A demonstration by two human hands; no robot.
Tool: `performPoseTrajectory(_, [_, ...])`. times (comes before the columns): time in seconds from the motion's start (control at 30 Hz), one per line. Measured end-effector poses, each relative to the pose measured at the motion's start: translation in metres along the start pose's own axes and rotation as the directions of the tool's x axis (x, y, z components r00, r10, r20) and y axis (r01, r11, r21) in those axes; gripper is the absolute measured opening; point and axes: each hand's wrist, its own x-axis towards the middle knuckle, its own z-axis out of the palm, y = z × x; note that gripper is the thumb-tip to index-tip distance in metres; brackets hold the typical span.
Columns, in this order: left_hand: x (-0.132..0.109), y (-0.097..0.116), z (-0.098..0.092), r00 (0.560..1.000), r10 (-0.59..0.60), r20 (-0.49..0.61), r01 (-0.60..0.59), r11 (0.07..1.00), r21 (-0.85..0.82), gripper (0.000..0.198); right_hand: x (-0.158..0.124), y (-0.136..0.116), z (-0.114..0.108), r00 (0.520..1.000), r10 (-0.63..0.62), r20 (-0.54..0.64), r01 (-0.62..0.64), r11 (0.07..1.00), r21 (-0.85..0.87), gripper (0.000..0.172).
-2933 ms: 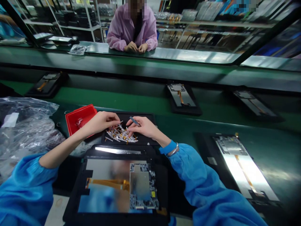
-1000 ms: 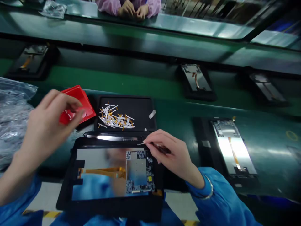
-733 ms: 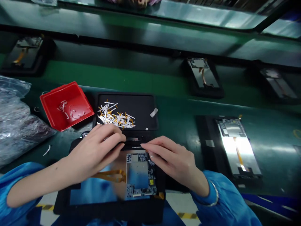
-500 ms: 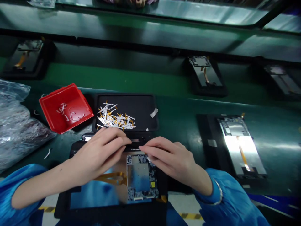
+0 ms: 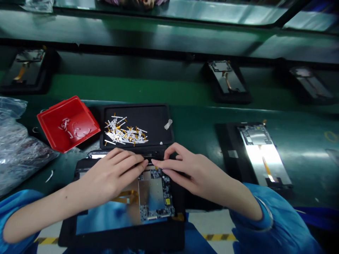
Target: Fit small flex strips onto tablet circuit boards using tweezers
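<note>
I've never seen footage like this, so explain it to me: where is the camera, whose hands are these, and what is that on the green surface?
The camera sits on a person's head, looking down at their bare hands in blue sleeves. The left hand and right hand meet at the far edge of an opened flat device with a circuit board. Whether they pinch anything is unclear. Behind lie a black tray of white-and-orange strips and a red plastic bin; similar devices lie on the green belt.
</note>
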Motion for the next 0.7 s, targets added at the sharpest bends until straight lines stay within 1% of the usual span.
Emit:
performPoseTrajectory(0.07, [0.002,0.002,-0.003,1.000,-0.026,0.018,0.027,0.998,-0.049,0.030,-0.002,0.003,-0.003,0.990,-0.030,-0.136,0.053,0.984,0.169,0.025])
performPoseTrajectory(0.1, [0.004,0.003,-0.004,0.999,-0.042,0.028,0.044,0.995,-0.092,0.029,-0.003,0.004,-0.004,0.973,-0.019,-0.229,0.076,0.967,0.244,0.022])
performPoseTrajectory(0.13, [0.005,0.004,-0.005,0.997,-0.054,0.046,0.060,0.988,-0.141,0.027,-0.003,0.005,-0.005,0.944,0.015,-0.329,0.093,0.946,0.310,0.019])
performPoseTrajectory(0.17, [0.006,0.006,-0.005,0.996,-0.060,0.065,0.071,0.980,-0.185,0.025,-0.003,0.005,-0.005,0.904,0.070,-0.422,0.100,0.924,0.368,0.017])
performPoseTrajectory(0.2, [0.007,0.007,-0.004,0.995,-0.056,0.078,0.071,0.974,-0.213,0.023,-0.002,0.005,-0.004,0.857,0.142,-0.495,0.097,0.900,0.426,0.018])
performPoseTrajectory(0.23, [0.008,0.008,-0.003,0.996,-0.039,0.082,0.056,0.974,-0.218,0.021,-0.001,0.005,-0.001,0.813,0.224,-0.538,0.088,0.865,0.494,0.023])
performPoseTrajectory(0.27, [0.008,0.009,-0.002,0.997,-0.008,0.077,0.024,0.980,-0.200,0.021,0.002,0.005,0.002,0.781,0.312,-0.541,0.077,0.812,0.579,0.031])
performPoseTrajectory(0.3, [0.008,0.010,0.000,0.997,0.027,0.067,-0.015,0.986,-0.164,0.022,0.005,0.006,0.006,0.772,0.394,-0.500,0.065,0.733,0.677,0.036])
performPoseTrajectory(0.33, [0.008,0.010,0.001,0.997,0.061,0.056,-0.054,0.991,-0.121,0.023,0.009,0.006,0.011,0.788,0.453,-0.418,0.050,0.629,0.776,0.038])
performPoseTrajectory(0.37, [0.007,0.011,0.002,0.995,0.087,0.041,-0.083,0.993,-0.083,0.024,0.012,0.007,0.015,0.822,0.476,-0.312,0.028,0.514,0.857,0.036])
performPoseTrajectory(0.4, [0.006,0.011,0.003,0.994,0.103,0.034,-0.101,0.993,-0.055,0.024,0.015,0.008,0.019,0.861,0.464,-0.208,0.000,0.409,0.912,0.034])
performPoseTrajectory(0.43, [0.005,0.011,0.003,0.993,0.110,0.030,-0.109,0.993,-0.036,0.024,0.017,0.009,0.021,0.891,0.435,-0.129,-0.026,0.334,0.942,0.034])
performPoseTrajectory(0.47, [0.005,0.011,0.004,0.993,0.112,0.026,-0.111,0.994,-0.024,0.024,0.019,0.010,0.023,0.910,0.406,-0.079,-0.047,0.293,0.955,0.036])
performPoseTrajectory(0.5, [0.005,0.012,0.003,0.993,0.112,0.024,-0.111,0.994,-0.013,0.025,0.020,0.010,0.024,0.918,0.391,-0.056,-0.060,0.276,0.959,0.038])
performPoseTrajectory(0.57, [0.006,0.012,0.002,0.993,0.118,0.028,-0.118,0.993,0.010,0.025,0.019,0.010,0.025,0.915,0.399,-0.062,-0.056,0.276,0.959,0.042])
performPoseTrajectory(0.7, [0.010,0.013,0.000,0.992,0.125,0.031,-0.126,0.992,0.020,0.023,0.018,0.008,0.026,0.895,0.435,-0.095,-0.035,0.282,0.959,0.043])
